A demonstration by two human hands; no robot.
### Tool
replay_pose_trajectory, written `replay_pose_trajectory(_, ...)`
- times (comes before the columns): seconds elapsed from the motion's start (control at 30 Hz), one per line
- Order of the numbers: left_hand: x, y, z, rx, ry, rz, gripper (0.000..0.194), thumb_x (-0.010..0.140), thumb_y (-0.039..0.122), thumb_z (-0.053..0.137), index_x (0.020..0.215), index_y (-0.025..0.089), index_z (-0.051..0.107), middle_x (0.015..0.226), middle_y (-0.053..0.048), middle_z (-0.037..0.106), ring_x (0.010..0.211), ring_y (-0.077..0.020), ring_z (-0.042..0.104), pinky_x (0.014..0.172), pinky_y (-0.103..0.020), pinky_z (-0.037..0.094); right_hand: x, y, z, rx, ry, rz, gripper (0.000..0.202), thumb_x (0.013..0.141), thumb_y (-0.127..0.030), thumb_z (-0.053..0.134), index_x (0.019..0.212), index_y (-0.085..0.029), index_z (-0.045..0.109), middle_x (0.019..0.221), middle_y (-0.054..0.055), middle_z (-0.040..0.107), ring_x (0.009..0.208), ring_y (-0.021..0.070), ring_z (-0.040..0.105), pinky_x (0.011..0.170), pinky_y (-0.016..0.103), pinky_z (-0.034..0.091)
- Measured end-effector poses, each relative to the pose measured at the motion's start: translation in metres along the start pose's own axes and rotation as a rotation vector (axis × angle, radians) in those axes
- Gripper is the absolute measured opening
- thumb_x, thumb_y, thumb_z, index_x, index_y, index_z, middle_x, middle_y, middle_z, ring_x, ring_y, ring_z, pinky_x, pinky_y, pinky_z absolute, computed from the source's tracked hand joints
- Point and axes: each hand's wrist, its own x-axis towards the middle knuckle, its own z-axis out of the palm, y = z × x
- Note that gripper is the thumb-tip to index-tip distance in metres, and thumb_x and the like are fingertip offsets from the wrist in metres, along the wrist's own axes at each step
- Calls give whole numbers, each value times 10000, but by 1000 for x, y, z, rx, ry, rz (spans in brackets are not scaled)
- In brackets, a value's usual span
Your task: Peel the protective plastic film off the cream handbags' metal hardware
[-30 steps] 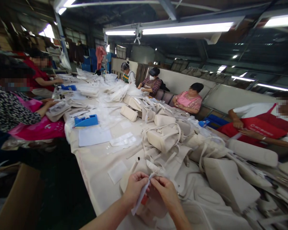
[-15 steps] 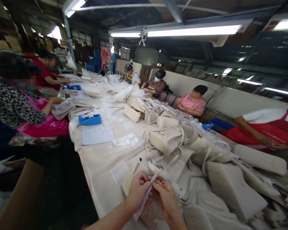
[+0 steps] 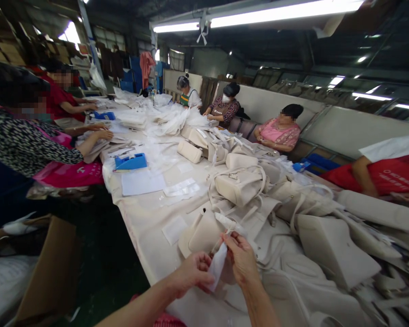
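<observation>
A thin white strip of wrapping material [image 3: 218, 264], paper or foam, stretches between my hands in front of the table's near edge. Its upper end is pinched by my right hand [image 3: 241, 256], with thumb and fingertips pressed together. My left hand [image 3: 196, 274] has closed its fingers on the lower end. Just beyond them a cream handbag [image 3: 198, 234] lies on the table, and a white wrapped piece [image 3: 227, 221] runs from it towards my right fingertips. Whether the strip goes around a bag strap, I cannot make out.
Cream handbags [image 3: 240, 186] pile up ahead and to the right. White sheets [image 3: 143, 182] and a blue tape dispenser [image 3: 131, 161] lie on the table [image 3: 139, 227]. A cardboard box [image 3: 49, 272] stands at lower left. Several co-workers sit around the table.
My left hand has moved down and away from the right, so more of the white strip shows between them. The view has tilted down slightly. A co-worker's hands on the left have shifted forward.
</observation>
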Motion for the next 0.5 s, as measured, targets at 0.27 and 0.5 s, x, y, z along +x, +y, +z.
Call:
replay_pose_trajectory(0.27,-5,-30,1,-286,59,-180,409,595,421,792,840,174,576,666,-12,642,498,-114,564,461,-210,374,1,1,0,23,8,22,423,459,-369,910,772,-192,687,677,-38,709,580,91,596,530,178,473)
replay_pose_trajectory(0.5,4,-20,1,-10,155,134,523,599,661,735,713,189,538,617,11,602,605,-159,580,544,-244,389,-1,8,14,7,67,-71,404,462,-400,884,736,-189,676,638,-32,685,616,125,597,581,221,455)
